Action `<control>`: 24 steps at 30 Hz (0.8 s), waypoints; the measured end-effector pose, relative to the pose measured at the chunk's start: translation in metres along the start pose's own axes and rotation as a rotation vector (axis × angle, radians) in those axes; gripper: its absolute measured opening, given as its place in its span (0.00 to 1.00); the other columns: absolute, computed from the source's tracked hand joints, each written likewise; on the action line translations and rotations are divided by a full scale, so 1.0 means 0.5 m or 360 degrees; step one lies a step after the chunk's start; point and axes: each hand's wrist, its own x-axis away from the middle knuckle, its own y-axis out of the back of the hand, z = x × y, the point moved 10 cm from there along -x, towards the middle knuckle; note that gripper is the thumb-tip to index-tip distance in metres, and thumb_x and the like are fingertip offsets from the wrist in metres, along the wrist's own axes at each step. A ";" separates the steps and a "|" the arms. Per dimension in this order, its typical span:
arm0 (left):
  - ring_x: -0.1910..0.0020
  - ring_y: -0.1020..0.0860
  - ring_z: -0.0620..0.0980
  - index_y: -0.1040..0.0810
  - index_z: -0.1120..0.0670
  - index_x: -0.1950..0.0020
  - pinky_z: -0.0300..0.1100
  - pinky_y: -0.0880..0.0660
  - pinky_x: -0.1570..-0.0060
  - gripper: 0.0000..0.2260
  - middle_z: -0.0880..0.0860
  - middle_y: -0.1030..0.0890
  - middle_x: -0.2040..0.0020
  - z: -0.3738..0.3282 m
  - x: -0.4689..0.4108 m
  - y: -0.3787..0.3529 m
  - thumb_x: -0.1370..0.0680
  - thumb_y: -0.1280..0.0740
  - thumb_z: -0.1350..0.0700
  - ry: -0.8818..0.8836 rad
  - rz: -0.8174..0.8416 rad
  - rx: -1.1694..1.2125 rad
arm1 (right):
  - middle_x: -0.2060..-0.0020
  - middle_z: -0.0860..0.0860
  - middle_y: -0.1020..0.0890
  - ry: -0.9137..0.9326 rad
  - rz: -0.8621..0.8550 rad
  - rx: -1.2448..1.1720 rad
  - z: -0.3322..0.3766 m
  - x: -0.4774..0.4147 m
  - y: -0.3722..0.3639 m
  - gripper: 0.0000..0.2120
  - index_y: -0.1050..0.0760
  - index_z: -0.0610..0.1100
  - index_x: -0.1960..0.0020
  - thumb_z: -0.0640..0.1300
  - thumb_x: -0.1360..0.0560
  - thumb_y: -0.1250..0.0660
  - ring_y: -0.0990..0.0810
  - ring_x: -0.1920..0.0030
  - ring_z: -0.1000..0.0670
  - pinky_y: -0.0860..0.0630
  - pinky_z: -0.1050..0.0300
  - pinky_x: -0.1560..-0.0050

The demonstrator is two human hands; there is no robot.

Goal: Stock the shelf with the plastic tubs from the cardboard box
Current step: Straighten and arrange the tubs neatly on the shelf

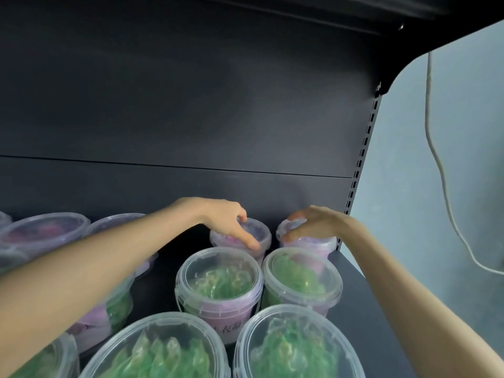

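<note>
Two clear plastic tubs with pink contents stand at the back of the dark shelf (362, 301). My left hand (229, 222) grips the lid of the left back tub (259, 233) from above. Over the lid of the right back tub (308, 242), beside the shelf's right upright, my right hand (311, 223) curls with fingers on its rim. In front of them stand two tubs with green contents (219, 282) (301, 279), and two more (161, 350) (297, 347) sit nearest me. The cardboard box is out of view.
More tubs (43, 230) fill the shelf's left side, partly hidden under my left forearm. A dark back panel (191, 118) rises behind; a slotted upright (360, 165) marks the right end. A white cable (441, 173) hangs on the pale wall to the right.
</note>
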 end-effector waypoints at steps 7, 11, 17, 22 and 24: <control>0.51 0.28 0.44 0.26 0.45 0.44 0.40 0.31 0.54 0.35 0.44 0.31 0.50 0.100 0.039 0.019 0.42 0.35 0.24 0.0105 -0.0130 -0.0078 | 0.58 0.54 0.25 0.0323 -0.0114 0.0130 0.127 -0.016 -0.023 0.27 0.23 0.54 0.51 0.74 0.36 0.38 0.32 0.47 0.49 0.35 0.55 0.49; 0.46 0.29 0.46 0.26 0.47 0.39 0.41 0.31 0.44 0.38 0.45 0.28 0.47 0.133 0.064 0.018 0.40 0.36 0.25 0.0150 -0.0055 -0.0107 | 0.45 0.51 0.30 0.0377 0.0083 0.0115 0.157 -0.011 -0.051 0.25 0.28 0.61 0.41 0.72 0.32 0.40 0.36 0.40 0.46 0.35 0.50 0.40; 0.34 0.31 0.46 0.27 0.43 0.35 0.38 0.37 0.38 0.26 0.45 0.28 0.34 0.128 0.093 0.015 0.30 0.32 0.36 0.0014 -0.0010 0.0005 | 0.46 0.49 0.28 0.0433 0.0104 0.0209 0.178 -0.003 -0.037 0.26 0.25 0.51 0.42 0.68 0.31 0.36 0.30 0.47 0.46 0.30 0.59 0.55; 0.37 0.30 0.47 0.28 0.41 0.35 0.39 0.35 0.40 0.25 0.46 0.26 0.37 0.129 0.101 0.015 0.30 0.35 0.34 0.0042 -0.0048 -0.0081 | 0.47 0.48 0.24 0.0400 -0.0075 0.0244 0.190 -0.008 -0.027 0.31 0.23 0.47 0.48 0.73 0.35 0.37 0.30 0.46 0.48 0.30 0.55 0.49; 0.36 0.31 0.47 0.29 0.40 0.34 0.41 0.36 0.37 0.26 0.46 0.27 0.35 0.133 0.103 0.011 0.29 0.36 0.33 0.0058 -0.0033 -0.0077 | 0.44 0.47 0.27 0.0370 -0.0008 0.0299 0.188 -0.008 -0.035 0.27 0.25 0.51 0.52 0.74 0.34 0.39 0.32 0.41 0.45 0.31 0.51 0.43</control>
